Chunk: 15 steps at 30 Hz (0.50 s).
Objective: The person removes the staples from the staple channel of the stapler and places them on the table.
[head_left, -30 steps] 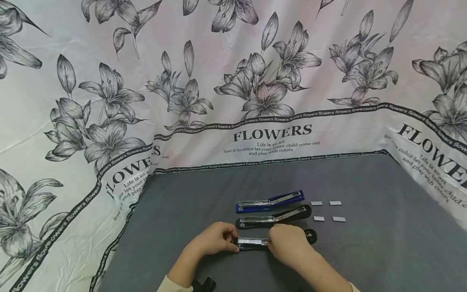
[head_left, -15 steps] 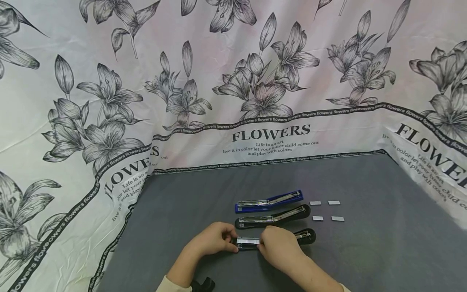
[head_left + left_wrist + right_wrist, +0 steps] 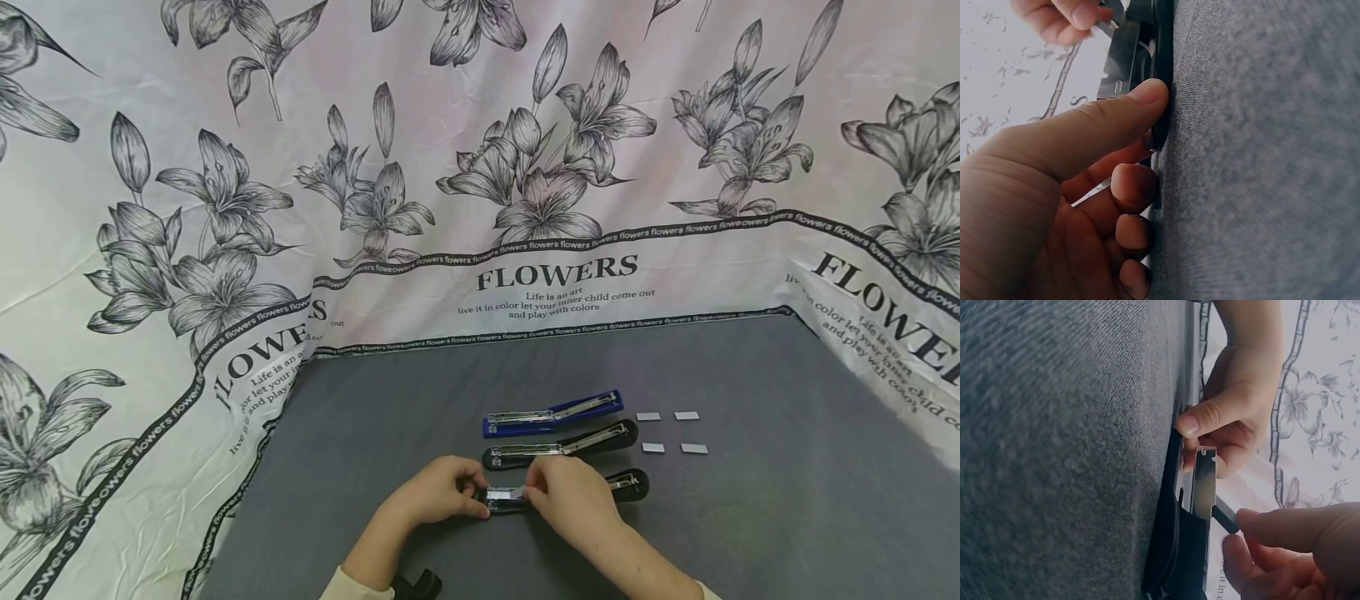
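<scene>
An opened black stapler point(image 3: 628, 486) lies nearest on the grey table, its metal magazine point(image 3: 1204, 484) exposed. My left hand point(image 3: 441, 492) grips the stapler's left end, with the thumb pressed on it in the left wrist view. Over the magazine, my right hand point(image 3: 576, 502) pinches a short dark-looking strip point(image 3: 1226, 516), apparently staples, between thumb and forefinger. In the right wrist view this strip slants up against the magazine's edge. Part of the stapler's middle is hidden behind the right hand in the head view.
Beyond it lie another opened black stapler point(image 3: 525, 452) and an opened blue stapler point(image 3: 517, 423). Several staple strips point(image 3: 653, 448) are set out to their right. A black object point(image 3: 420, 586) sits by the left sleeve. Flower-printed cloth point(image 3: 555, 283) borders the table.
My right hand has slid left along the stapler from its middle toward the left hand, and its fingers have lifted into a pinch. The left hand stays in place.
</scene>
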{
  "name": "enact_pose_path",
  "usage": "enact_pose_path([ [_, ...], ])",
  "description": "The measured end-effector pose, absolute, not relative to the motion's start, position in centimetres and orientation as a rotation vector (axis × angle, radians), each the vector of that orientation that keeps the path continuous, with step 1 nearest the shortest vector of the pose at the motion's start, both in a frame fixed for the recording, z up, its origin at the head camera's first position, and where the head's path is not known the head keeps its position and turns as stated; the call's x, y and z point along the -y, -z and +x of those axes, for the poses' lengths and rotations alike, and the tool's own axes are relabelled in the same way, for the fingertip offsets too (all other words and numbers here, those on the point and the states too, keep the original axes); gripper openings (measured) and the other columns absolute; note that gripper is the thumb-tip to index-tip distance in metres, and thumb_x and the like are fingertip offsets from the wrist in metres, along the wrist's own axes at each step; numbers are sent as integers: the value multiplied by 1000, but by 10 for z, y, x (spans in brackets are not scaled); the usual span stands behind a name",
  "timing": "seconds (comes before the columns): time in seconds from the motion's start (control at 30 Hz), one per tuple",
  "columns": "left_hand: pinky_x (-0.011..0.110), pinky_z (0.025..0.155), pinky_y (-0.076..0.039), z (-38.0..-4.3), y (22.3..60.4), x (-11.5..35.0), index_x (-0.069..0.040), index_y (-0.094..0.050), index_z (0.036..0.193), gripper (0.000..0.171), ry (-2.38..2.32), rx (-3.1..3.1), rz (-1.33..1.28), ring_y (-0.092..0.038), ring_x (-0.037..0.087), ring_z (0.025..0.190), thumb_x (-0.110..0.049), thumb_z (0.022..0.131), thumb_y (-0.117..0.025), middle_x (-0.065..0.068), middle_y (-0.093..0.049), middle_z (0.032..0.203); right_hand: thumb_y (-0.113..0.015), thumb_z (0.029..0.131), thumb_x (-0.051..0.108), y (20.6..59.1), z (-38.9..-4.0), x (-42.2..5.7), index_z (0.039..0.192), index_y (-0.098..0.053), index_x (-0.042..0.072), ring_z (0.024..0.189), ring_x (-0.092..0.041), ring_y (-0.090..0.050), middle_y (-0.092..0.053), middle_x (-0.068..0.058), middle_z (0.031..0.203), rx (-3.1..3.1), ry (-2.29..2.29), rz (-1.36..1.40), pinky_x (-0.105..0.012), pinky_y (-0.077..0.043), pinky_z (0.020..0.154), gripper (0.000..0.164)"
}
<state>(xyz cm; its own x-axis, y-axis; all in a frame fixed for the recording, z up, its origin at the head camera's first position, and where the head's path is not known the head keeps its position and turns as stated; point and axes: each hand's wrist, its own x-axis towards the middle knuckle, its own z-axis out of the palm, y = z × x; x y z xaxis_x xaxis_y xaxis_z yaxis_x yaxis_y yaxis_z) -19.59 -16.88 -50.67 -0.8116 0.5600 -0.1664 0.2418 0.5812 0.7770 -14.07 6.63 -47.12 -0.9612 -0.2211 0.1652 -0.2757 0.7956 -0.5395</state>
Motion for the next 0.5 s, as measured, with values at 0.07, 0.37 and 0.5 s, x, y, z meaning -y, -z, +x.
enact_pose_path([
  [0.07,23,57,-36,-196,507,169,-21,-72,89,23,-1103,-2417,649,-42,5,54,-14,77,-91,-7,-51,62,-84,83,14,471,-141,-66,84,-74,17,57,-3,-45,-57,14,67,2883,-921,449,-27,-40,54,11],
  [0.37,23,57,-36,-198,509,169,-21,-72,89,23,-1101,-2419,650,-42,5,54,-13,77,-91,-8,-51,61,-86,80,11,473,-142,-66,87,-80,14,59,-2,-47,-62,14,70,2863,-882,538,-27,-43,56,9],
  [0.5,22,57,-36,-198,509,170,-21,-72,89,24,-1102,-2422,655,-42,4,54,-14,77,-91,-8,-51,61,-86,80,13,471,-141,-67,85,-80,16,63,-2,-50,-61,14,72,2857,-845,521,-29,-45,59,8],
])
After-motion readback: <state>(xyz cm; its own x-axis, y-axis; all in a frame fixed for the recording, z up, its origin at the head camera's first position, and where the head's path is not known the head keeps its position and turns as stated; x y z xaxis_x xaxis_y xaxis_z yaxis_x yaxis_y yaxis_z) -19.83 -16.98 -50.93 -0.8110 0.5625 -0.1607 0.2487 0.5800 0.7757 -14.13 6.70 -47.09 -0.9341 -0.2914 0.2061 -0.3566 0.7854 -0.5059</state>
